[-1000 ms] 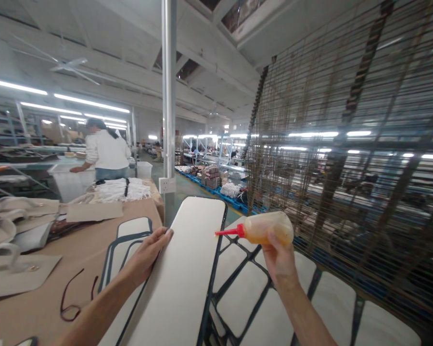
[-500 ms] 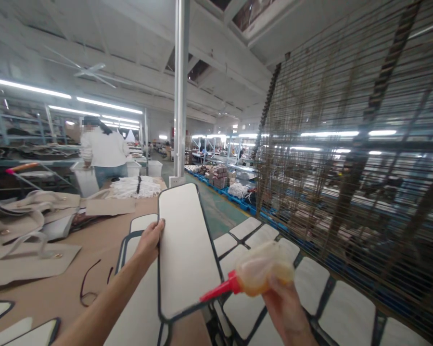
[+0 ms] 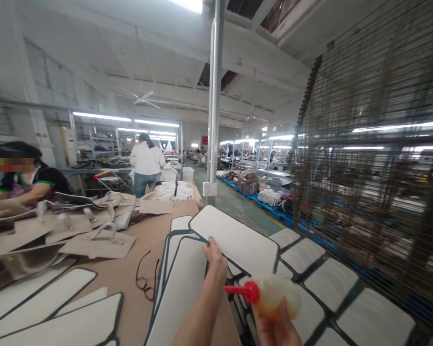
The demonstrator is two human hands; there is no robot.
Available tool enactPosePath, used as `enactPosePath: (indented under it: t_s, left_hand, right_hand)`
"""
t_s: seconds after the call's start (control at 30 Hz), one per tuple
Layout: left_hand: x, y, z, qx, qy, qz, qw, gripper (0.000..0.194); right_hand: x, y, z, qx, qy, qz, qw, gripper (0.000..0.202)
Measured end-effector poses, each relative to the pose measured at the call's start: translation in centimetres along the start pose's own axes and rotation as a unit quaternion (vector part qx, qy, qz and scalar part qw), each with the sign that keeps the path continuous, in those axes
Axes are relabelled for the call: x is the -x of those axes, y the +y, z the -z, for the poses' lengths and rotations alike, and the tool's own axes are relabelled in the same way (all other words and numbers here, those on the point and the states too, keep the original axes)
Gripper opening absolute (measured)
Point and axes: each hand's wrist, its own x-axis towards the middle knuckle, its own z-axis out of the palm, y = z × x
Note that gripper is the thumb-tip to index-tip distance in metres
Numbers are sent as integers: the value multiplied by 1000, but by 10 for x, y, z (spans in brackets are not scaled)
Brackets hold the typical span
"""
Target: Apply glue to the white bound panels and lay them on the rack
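Observation:
My left hand (image 3: 216, 257) grips the near long edge of a cream panel (image 3: 240, 235) with a dark border and rounded corners. The panel slants from upper left to lower right. In my right hand (image 3: 277, 327) is a clear squeeze bottle (image 3: 279, 295) with yellowish liquid inside. Its red nozzle (image 3: 243, 290) points left, below the panel's right end. Under my left forearm lie overlapping dark-edged panels (image 3: 182, 283). More cream panels (image 3: 335, 283) are laid out in rows on the right.
Eyeglasses (image 3: 147, 288) lie on the brown tabletop (image 3: 140, 317). Beige bag pieces with handles (image 3: 97, 245) and more panels (image 3: 82, 322) cover the left. One person (image 3: 39, 187) works at far left; another (image 3: 147, 161) stands beyond. A wire rack (image 3: 368, 178) rises at right.
The view has swung left, bringing a second person into sight. The held panel has turned from upright to a slant. The nozzle, earlier at the panel's lower edge, now sits off its right end.

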Motion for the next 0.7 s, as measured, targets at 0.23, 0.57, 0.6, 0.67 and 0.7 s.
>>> enactPosePath:
  t_s: [0.23,0.57,0.6,0.67,0.7]
  left_hand:
    - [22,-18,10,79,-39,68,994,6]
    - [44,-1,62,158,-290,203,922,11]
    - [44,-2,71,165,-345,213,899,16]
    - [43,-6,91,141,-436,222,860,33]
    - [42,-6,101,105,-473,228,845,40]
  right_hand:
    - [-12,-9,-37,-47,39,37,997,34]
    - [-37,-29,-17,24,21,120,992,35]
    - [-38,-31,-16,21,28,117,992,34]
    - [-39,-34,-15,17,33,117,992,32]
    - [-40,-35,-15,19,30,121,992,31]
